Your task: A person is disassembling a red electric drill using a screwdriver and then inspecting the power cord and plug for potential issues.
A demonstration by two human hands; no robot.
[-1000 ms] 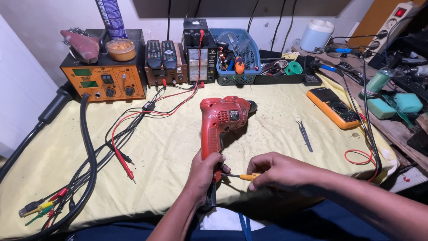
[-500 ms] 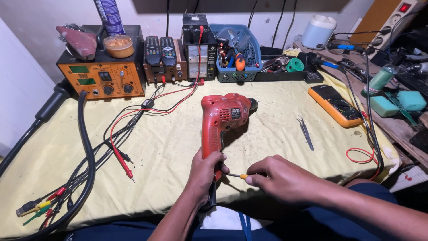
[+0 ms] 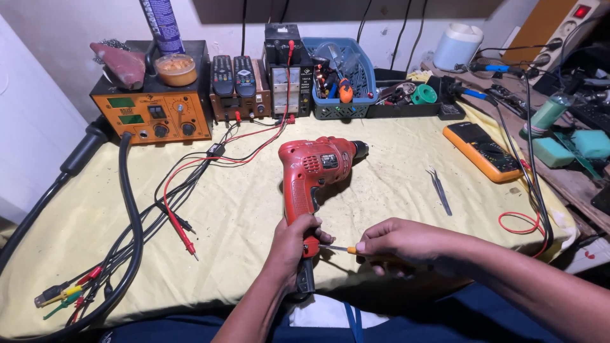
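Centrally, just below the middle of the frame, the left hand (image 3: 293,244) is clamped around the handle of a red drill (image 3: 311,174), which lies on its side on the yellow table cover (image 3: 241,216). The drill body extends from the hand toward the upper right, with its dark chuck pointing at the right-centre of the frame. The right hand (image 3: 397,244) sits just right of the left hand, at the same height, with its fingers pinched together on the yellow handle of a small screwdriver (image 3: 340,249). The screwdriver shaft runs leftward, and its tip meets the drill handle beside the left thumb. Whether the tip is seated in a screw cannot be told. Left of the drill, red and black test leads (image 3: 184,222) trail across the cover toward the lower left, alongside a thick black cable (image 3: 130,209). An orange bench unit (image 3: 152,114) stands at the upper left, with two remote controls (image 3: 232,75) lying next to it. A blue basket (image 3: 340,86) of tools stands at upper centre. A pair of tweezers (image 3: 440,190) lies to the right of the drill, well apart from both hands. An orange multimeter (image 3: 484,151) lies further toward the upper right, and a loop of red wire (image 3: 521,222) lies near the right edge of the table.
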